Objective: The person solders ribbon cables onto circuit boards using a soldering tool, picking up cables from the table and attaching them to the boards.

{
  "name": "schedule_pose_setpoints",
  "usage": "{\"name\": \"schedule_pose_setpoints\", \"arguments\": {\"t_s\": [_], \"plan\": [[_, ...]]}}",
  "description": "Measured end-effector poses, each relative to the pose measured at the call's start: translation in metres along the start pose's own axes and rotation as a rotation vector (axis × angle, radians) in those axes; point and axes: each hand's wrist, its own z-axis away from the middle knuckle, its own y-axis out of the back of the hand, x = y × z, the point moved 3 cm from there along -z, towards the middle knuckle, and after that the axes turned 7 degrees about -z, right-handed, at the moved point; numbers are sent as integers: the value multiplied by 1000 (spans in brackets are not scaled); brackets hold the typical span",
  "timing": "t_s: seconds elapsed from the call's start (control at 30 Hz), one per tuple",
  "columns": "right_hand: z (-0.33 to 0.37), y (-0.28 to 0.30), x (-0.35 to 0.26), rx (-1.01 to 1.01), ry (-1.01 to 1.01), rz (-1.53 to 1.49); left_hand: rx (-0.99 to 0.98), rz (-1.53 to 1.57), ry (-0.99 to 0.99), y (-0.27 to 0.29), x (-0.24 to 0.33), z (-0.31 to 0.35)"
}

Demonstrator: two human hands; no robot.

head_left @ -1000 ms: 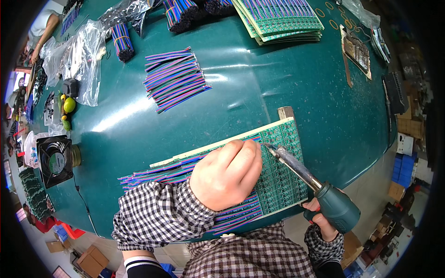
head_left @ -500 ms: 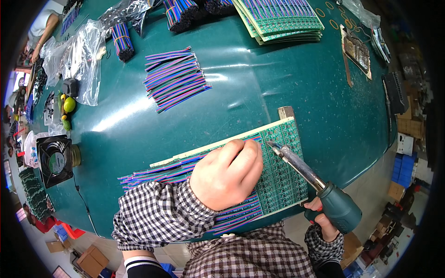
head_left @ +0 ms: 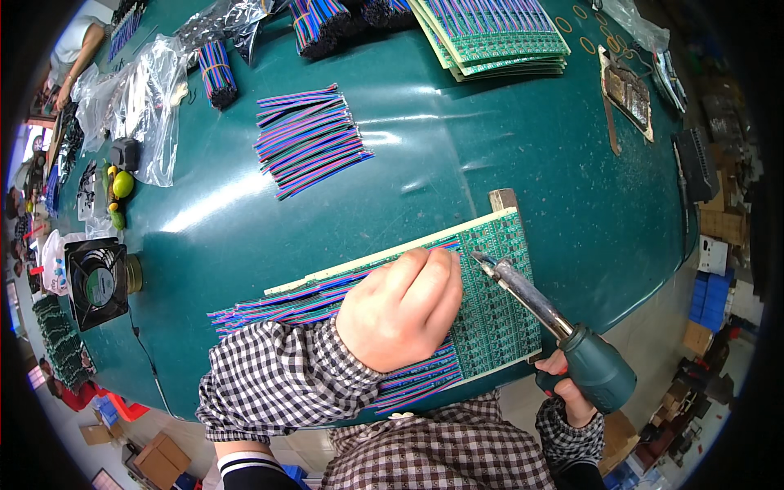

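Soldering iron point(head_left: 547, 314): its tip point(head_left: 480, 259) has slipped slightly right since a second ago, opening a little more gap beside your left fingertips; whether it touches the board, you can't tell from this angle.
Left hand point(head_left: 400, 310): almost unmoved, at the centre of the frame, your fingers bent and pressed together over the wire ends; your own knuckles hide what, if anything, they pinch.
Right hand point(head_left: 575, 398): at the lower right, your fingers wrapped round the iron's green handle.
Circuit board point(head_left: 498, 327): spread from centre to right of centre, slanting up to the right, a wooden block point(head_left: 503, 199) poking out past its top right corner.
Wires on the board point(head_left: 306, 302): they cover its left part from near the lower edge up to the upper edge, so you look to be well through this row; your hand hides too much to count the joints.
Bare columns: right of the wire ends you have only green board; whether those need wires, you can't tell.
Loose wires point(head_left: 310, 147): a fanned batch waits above centre, apparently your remaining supply.
Stacked boards point(head_left: 506, 41): at the top, the uppermost carries wires and looks finished.
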Motion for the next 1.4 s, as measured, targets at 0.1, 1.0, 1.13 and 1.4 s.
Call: {"name": "schedule_pose_setpoints", "arguments": {"t_s": [0.1, 1.0, 1.13, 1.4], "plan": [[2, -1, 5, 12, -42, -127, -1, -4, -7, -1, 1, 0], [-6, -8, -9, -25, 39, 76, -9, 14, -52, 1, -1, 0], [-6, -5, -7, -51, 18, 86, -1, 7, -58, 0, -1, 0], [-1, -2, 0, -13, 5, 11, 15, 18, -66, 0, 0, 1]]}}
